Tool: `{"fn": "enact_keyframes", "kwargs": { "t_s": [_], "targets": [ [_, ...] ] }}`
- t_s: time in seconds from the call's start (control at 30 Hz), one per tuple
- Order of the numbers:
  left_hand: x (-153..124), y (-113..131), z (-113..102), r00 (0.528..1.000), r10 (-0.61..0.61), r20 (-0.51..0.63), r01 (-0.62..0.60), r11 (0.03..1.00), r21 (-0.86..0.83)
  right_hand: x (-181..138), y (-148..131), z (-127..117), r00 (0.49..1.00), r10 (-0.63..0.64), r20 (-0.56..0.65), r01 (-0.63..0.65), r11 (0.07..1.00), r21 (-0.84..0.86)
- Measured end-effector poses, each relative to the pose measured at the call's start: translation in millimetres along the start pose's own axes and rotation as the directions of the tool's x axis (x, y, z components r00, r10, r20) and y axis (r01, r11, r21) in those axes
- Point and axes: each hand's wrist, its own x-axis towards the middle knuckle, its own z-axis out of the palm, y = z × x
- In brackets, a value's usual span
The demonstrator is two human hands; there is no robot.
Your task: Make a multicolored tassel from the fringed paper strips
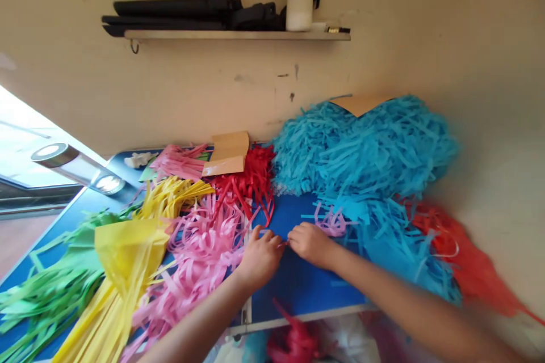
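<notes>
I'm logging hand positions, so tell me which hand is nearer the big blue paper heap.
Right. The right hand is in front and to the left of the big blue paper heap; the left hand is farther left, beside the pink strips.

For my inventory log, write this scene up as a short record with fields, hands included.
Hands: left hand and right hand nearly meet, seemingly pinching a thin reddish piece, too small to identify
Surface: blue table
Left side: green strips, yellow strips, pink strips
Toward wall: red strips, brown paper
Right side: light-blue strips, red-orange material
On wall: shelf holding white bottle, black items
</notes>
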Motion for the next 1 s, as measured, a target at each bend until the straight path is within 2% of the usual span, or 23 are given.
{"fn": "enact_keyframes", "kwargs": {
  "t_s": [0.07, 0.13, 0.23, 0.3, 0.37, 0.4, 0.43, 0.5, 0.57, 0.6, 0.67, 0.73, 0.83, 0.93, 1.0],
  "targets": [
    [0, 1, 7, 1.0, -0.018, -0.023, 0.018, 1.0, 0.009, 3, 1, 8, 1.0, -0.03, -0.002, 0.03, 1.0, -0.005],
    [0, 1, 14, 0.998, -0.026, -0.057, 0.027, 1.0, 0.016, 7, 3, 11, 1.0, -0.009, -0.008, 0.01, 0.999, 0.035],
    [1, 0, 16, 0.99, -0.031, -0.135, 0.034, 0.999, 0.023, 12, 0, 2, 0.998, 0.054, -0.025, -0.053, 0.998, 0.035],
    [-2, 0, 4, 0.982, -0.034, -0.188, 0.039, 0.999, 0.026, 14, -6, -15, 0.991, 0.124, -0.051, -0.121, 0.991, 0.06],
    [-7, 3, -20, 0.968, -0.024, -0.251, 0.026, 1.0, 0.003, 13, -15, -42, 0.962, 0.271, -0.044, -0.249, 0.928, 0.276],
    [-10, 5, -36, 0.958, -0.012, -0.287, 0.009, 1.0, -0.014, 13, -19, -58, 0.935, 0.356, 0.003, -0.319, 0.834, 0.449],
    [-13, 8, -52, 0.936, 0.005, -0.353, -0.029, 0.998, -0.062, 13, -23, -73, 0.91, 0.405, 0.091, -0.37, 0.69, 0.622],
    [-16, 14, -80, 0.891, 0.051, -0.451, -0.107, 0.989, -0.099, 15, -27, -100, 0.887, 0.351, 0.3, -0.417, 0.332, 0.846],
    [-16, 21, -98, 0.856, 0.051, -0.514, -0.136, 0.982, -0.129, 18, -28, -113, 0.882, 0.244, 0.404, -0.411, -0.022, 0.911],
    [-16, 24, -102, 0.844, 0.031, -0.535, -0.132, 0.98, -0.15, 20, -30, -114, 0.878, 0.224, 0.423, -0.394, -0.164, 0.905],
    [-16, 31, -101, 0.818, -0.051, -0.573, -0.09, 0.973, -0.214, 21, -36, -109, 0.857, 0.27, 0.439, -0.342, -0.338, 0.877],
    [-17, 38, -94, 0.788, -0.169, -0.592, -0.017, 0.955, -0.296, 20, -47, -99, 0.821, 0.371, 0.434, -0.285, -0.394, 0.874],
    [-19, 47, -85, 0.742, -0.363, -0.564, 0.082, 0.884, -0.461, 18, -65, -87, 0.763, 0.538, 0.358, -0.169, -0.368, 0.914],
    [-19, 53, -84, 0.725, -0.493, -0.481, 0.107, 0.77, -0.629, 20, -76, -82, 0.697, 0.659, 0.284, -0.056, -0.344, 0.937],
    [-18, 55, -85, 0.725, -0.53, -0.44, 0.095, 0.709, -0.699, 22, -79, -80, 0.665, 0.697, 0.266, -0.006, -0.351, 0.936]
  ]
}}
